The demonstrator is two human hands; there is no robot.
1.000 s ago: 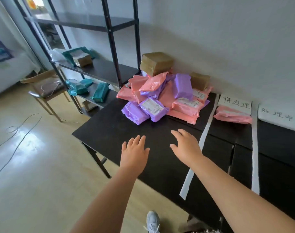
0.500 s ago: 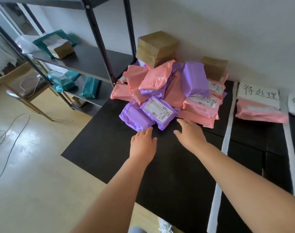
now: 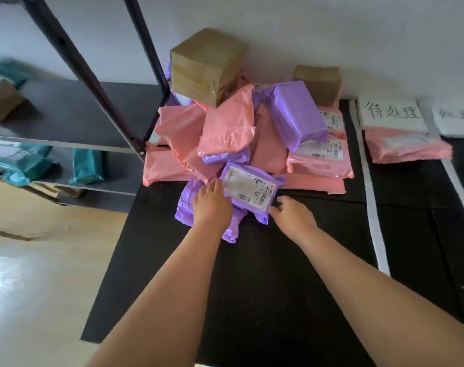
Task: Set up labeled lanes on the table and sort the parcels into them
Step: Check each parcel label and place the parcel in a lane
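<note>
A heap of pink and purple mailer parcels [image 3: 225, 128] with two brown boxes [image 3: 207, 64] lies at the back left of the black table [image 3: 252, 274]. At its front sits a purple parcel with a white shipping label [image 3: 249, 189]. My left hand [image 3: 212, 205] rests flat on a lower purple parcel [image 3: 185, 205], fingertips against the labelled parcel's left edge. My right hand [image 3: 291, 215] touches that parcel's near right corner. White tape strips [image 3: 373, 213] mark lanes. A handwritten label sheet [image 3: 392, 112] heads one lane, with a pink parcel [image 3: 405, 148] below it.
A second label sheet [image 3: 455, 117] lies at the far right, past another tape strip [image 3: 461, 186]. A dark metal shelf rack [image 3: 74, 112] stands left of the table, holding teal parcels [image 3: 86, 165] and a brown box [image 3: 0, 99]. Wooden floor lies beyond the table's left edge.
Both hands have moved forward across the table to the front of the pile and now touch the purple parcels. The view has closed in on the pile.
</note>
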